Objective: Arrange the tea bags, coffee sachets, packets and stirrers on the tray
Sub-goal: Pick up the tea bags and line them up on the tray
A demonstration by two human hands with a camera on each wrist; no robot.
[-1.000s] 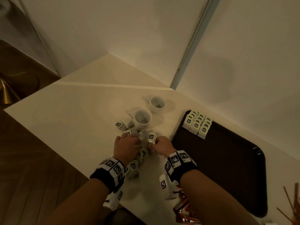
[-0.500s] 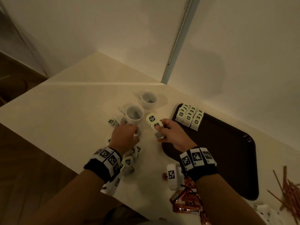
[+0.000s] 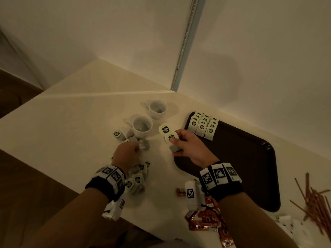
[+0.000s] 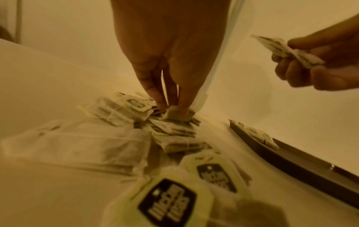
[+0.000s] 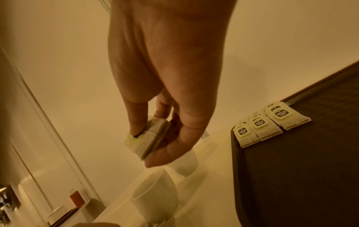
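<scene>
Your right hand [image 3: 189,147] pinched a small stack of tea bags [image 3: 171,140] between thumb and fingers, held in the air just left of the dark tray [image 3: 250,158], above the tabletop [image 3: 71,122]. The right wrist view showed the stack [image 5: 147,142] clamped edge-on, its pale green tag under your forefinger. Your left hand [image 3: 125,154] reached down into the loose heap of tea bags [image 3: 138,178] on the tabletop, and its grip was pressed together on one bag [image 4: 178,114] at the far edge of the heap, fingertips [image 4: 161,104] closed on its top.

On the tray's far left corner, three neat rows of tea bags [image 3: 202,125] lay flat with tags up, overlapping one another. Two white cups [image 3: 142,126] stood on the tabletop between the heap and the tray, the nearer one touching a few stray bags.

Orange-red coffee sachets [image 3: 206,221] lay on the tabletop under your right forearm, near the tray's near edge. Reddish stirrers [image 3: 315,203] lay scattered off the tray to its right, beside some white packets [image 3: 290,224], blurred.
</scene>
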